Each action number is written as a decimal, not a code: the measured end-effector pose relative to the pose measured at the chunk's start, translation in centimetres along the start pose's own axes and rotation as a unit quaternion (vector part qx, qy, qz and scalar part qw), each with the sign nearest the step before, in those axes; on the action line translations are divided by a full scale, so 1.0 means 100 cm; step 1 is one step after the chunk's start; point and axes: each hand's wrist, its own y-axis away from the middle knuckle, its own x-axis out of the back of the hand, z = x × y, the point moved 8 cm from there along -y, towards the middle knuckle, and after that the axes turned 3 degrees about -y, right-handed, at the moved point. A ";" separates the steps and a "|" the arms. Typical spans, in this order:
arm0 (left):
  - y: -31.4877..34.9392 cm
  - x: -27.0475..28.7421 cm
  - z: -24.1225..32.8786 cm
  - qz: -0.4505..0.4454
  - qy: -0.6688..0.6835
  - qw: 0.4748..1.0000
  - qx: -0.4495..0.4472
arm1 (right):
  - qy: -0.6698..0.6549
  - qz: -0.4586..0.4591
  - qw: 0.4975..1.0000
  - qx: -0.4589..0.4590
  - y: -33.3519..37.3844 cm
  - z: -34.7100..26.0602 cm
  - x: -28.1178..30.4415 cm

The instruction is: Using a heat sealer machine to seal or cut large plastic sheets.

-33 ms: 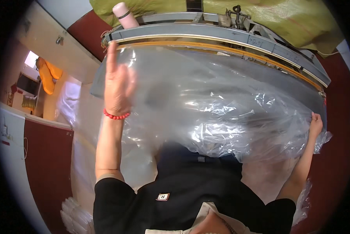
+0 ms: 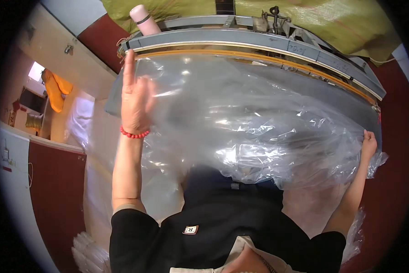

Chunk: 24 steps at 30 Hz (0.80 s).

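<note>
A wide sheet of clear plastic film [image 2: 254, 113], wrinkled and shiny, spreads over a grey work surface [image 2: 345, 93] in front of me. My right hand [image 2: 369, 144] is closed on the film's right edge, thumb and fingers pinched together. On the left, my left hand [image 2: 137, 102], with a red bead bracelet at the wrist, is raised over the film's left part. Its index finger stretches toward the left end of a long metal bar [image 2: 204, 37]; the other fingers are partly smeared and hidden. Nothing shows in this hand.
An orange strip [image 2: 241, 53] runs along the bar. Behind it are a pink bottle [image 2: 145, 22], a metal clamp [image 2: 274, 20] and green sacking [image 2: 336, 22]. A pale door [image 2: 58, 45] stands at the left. More bundled clear plastic [image 2: 89, 251] lies at lower left.
The film's folds and glints have shifted slightly. My left hand has moved a little; my right hand keeps its grip on the film's edge.
</note>
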 end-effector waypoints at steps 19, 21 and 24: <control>-0.022 0.041 -0.134 -0.191 -0.643 0.735 -0.100 | -0.051 0.028 0.998 -0.036 -0.003 0.010 0.002; -0.020 0.026 -0.152 -0.230 -0.664 0.709 -0.063 | -0.061 0.042 0.997 -0.031 0.000 0.020 0.010; -0.010 0.016 -0.164 -0.276 -0.678 0.681 -0.025 | -0.137 0.035 0.988 -0.061 0.013 0.048 0.026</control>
